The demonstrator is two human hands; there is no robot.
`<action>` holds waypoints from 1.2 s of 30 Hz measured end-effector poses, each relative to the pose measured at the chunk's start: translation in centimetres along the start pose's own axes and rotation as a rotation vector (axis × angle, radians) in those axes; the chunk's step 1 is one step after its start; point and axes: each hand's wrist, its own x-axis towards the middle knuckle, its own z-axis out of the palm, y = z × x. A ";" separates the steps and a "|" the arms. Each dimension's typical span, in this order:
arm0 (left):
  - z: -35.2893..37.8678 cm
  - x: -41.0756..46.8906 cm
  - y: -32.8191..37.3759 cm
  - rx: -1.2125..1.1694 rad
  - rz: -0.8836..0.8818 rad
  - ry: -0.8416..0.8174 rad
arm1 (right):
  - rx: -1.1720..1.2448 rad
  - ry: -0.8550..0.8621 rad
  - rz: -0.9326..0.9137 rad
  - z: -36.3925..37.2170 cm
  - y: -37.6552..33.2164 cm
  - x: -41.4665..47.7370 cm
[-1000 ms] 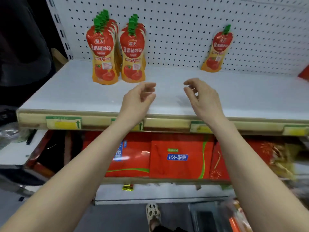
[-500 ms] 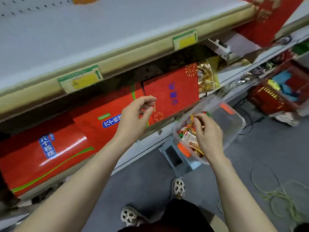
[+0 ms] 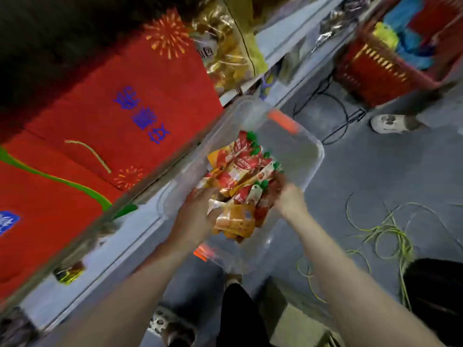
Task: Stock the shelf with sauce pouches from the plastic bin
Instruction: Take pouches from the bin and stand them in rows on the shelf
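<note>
Now pouches (image 3: 240, 181) heap mid-frame in the bin (image 3: 314, 146), caps toward upper right, between the flat-fingered left grip (image 3: 193, 217) touching them and the right grip (image 3: 290, 199), whose hold is too blurred to tell.

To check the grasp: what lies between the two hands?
Sauce pouches lie between the left hand and right hand, inside the plastic bin, in the head view.

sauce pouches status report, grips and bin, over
Left grip and right grip both on the pouches in the bin; blur hides any hold. Pile loose, jumbled. Nothing seen blocking the bin.
</note>
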 end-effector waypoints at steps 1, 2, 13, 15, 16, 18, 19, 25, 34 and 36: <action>1.4 1.0 -0.6 0.013 -0.017 -0.020 | 0.002 -0.011 0.036 0.5 -0.2 1.9; 2.6 1.7 -1.2 0.018 -0.033 -0.040 | -0.012 -0.021 0.070 1.2 -0.3 3.6; 6.5 3.6 -4.2 0.603 0.158 -0.064 | 0.388 0.091 0.331 5.7 -1.9 9.7; 6.4 3.4 -3.6 0.591 0.189 -0.046 | 0.585 0.135 0.332 4.9 -1.9 9.4; 6.1 3.2 -3.3 0.586 0.192 -0.052 | 0.666 0.144 0.318 4.4 -1.9 9.0; 5.6 3.0 -2.7 0.607 0.182 -0.062 | 0.765 0.153 0.201 3.6 -1.5 8.2; 5.4 2.9 -2.5 0.625 0.187 -0.049 | 0.788 0.166 0.140 3.2 -1.3 7.8; 4.2 2.7 -0.8 0.510 0.435 0.150 | 0.790 0.397 -0.077 -0.8 -1.6 5.3; 4.5 3.6 -1.0 0.046 0.064 0.159 | 0.336 0.097 -0.203 0.3 -1.6 7.1; 5.7 3.4 -1.2 0.035 -0.073 0.218 | 0.305 0.011 -0.181 1.3 -1.0 8.4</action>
